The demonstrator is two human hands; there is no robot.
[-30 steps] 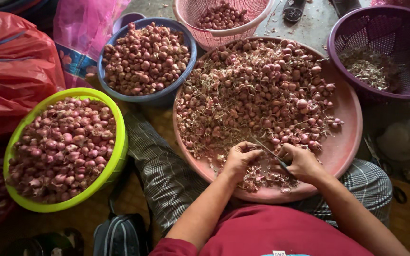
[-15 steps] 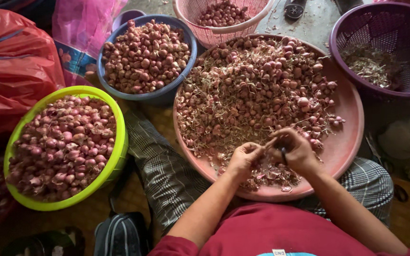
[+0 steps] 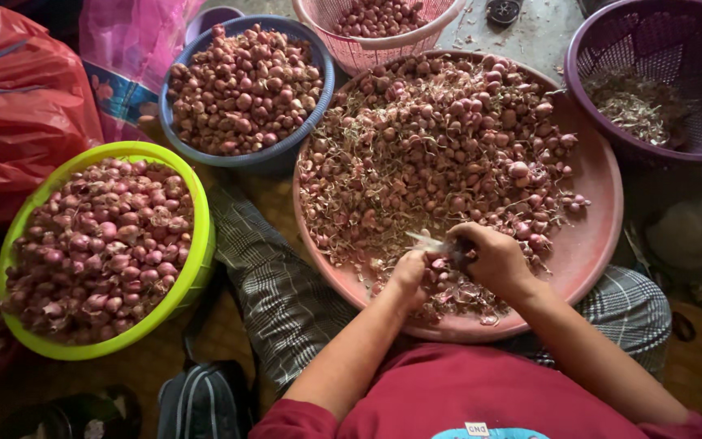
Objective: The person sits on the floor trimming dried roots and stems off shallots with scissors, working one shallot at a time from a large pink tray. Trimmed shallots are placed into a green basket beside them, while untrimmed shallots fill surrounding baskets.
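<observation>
While closed on a small knife [image 3: 426, 241], right hand [image 3: 493, 258] — left hand [image 3: 409, 272] pinching a shallot [image 3: 437, 263], over pink tray [image 3: 591, 236].

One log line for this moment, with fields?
left hand: holds shallot | right hand: holds small knife, cutting | over: pink tray

Wide pink round tray [image 3: 595, 211] of shallots rests on the person's lap. Left of it, lime-green plastic basin [image 3: 197, 268] of shallots; behind that, blue plastic bowl [image 3: 318, 106]. Purple plastic mesh basket [image 3: 692, 49] far right, pink plastic mesh basket [image 3: 367, 53] behind tray.
</observation>
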